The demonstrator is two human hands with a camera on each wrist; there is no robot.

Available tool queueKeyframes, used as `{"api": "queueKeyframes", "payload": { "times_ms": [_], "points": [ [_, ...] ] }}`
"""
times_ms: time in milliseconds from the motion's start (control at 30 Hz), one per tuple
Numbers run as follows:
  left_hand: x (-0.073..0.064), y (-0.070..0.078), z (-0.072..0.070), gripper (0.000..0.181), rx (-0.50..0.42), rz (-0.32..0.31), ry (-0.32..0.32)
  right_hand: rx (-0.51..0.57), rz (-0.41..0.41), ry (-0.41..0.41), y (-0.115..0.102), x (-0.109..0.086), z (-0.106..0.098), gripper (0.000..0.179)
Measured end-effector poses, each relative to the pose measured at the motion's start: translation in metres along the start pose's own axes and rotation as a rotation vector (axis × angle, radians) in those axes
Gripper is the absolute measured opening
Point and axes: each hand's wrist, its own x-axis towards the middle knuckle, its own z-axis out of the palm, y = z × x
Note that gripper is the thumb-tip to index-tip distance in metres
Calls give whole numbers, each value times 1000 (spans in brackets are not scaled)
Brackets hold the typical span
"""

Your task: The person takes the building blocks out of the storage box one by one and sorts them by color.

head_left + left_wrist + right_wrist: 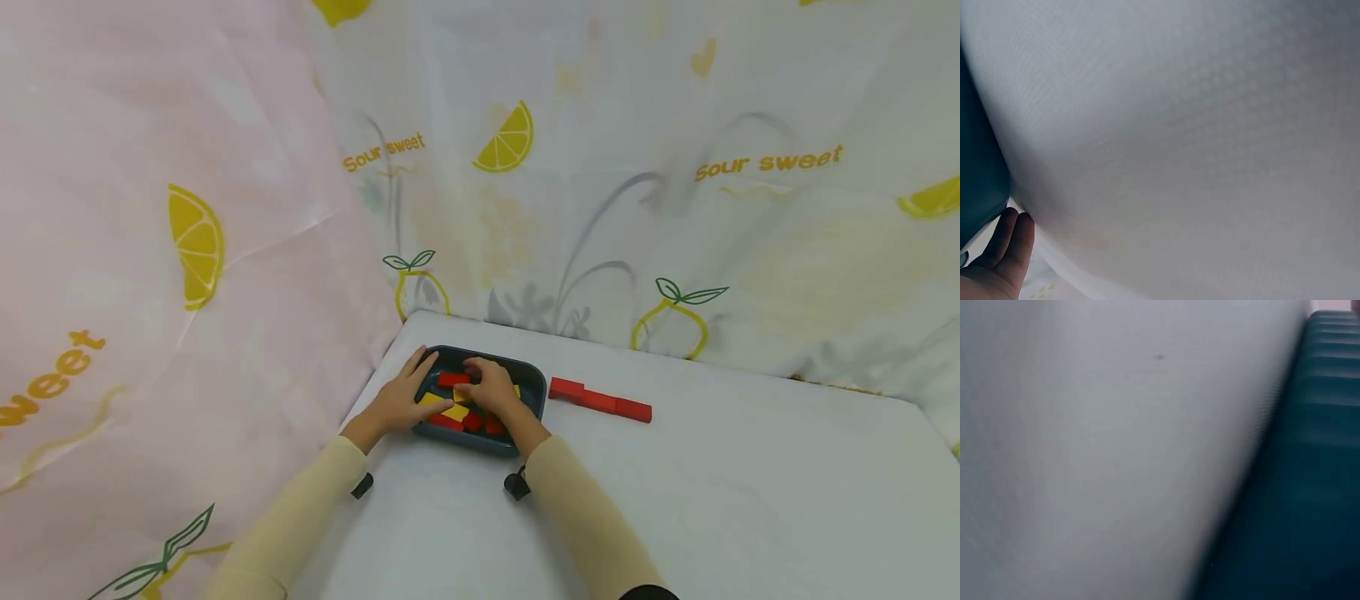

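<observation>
A dark blue-green tray (534, 385) holds several red and yellow blocks. At its left end my left hand (393, 402) rests on the rim, fingers stretched along the edge and thumb reaching over the yellow blocks (454, 412). In the left wrist view, fingertips (1021, 228) of that hand lie by the tray's outer wall (979, 162). My right hand (495, 390) reaches into the tray from the right, fingers bent around a red block (450, 379) and a yellow piece. Whether it pinches either one is hidden. Only the tray's ribbed side (1329, 425) shows in the right wrist view.
Right of the tray, red blocks (600, 400) lie end to end in a row on the white table (720, 500). A lemon-printed curtain (600, 208) hangs behind the table and along its left side.
</observation>
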Motion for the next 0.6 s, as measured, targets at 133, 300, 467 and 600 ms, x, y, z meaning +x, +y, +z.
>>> {"api": "queueKeyframes", "payload": {
  "times_ms": [133,300,467,600],
  "points": [
    [0,-2,-11,98,16,-3,30,15,-2,16,-9,7,3,46],
    [-1,-3,-14,99,22,-19,18,6,50,22,-14,9,7,43],
    [1,2,-8,98,-1,-7,1,13,129,82,-12,4,8,39],
    [1,6,-1,97,-4,-19,-11,18,162,98,-8,-1,9,39]
  ]
}}
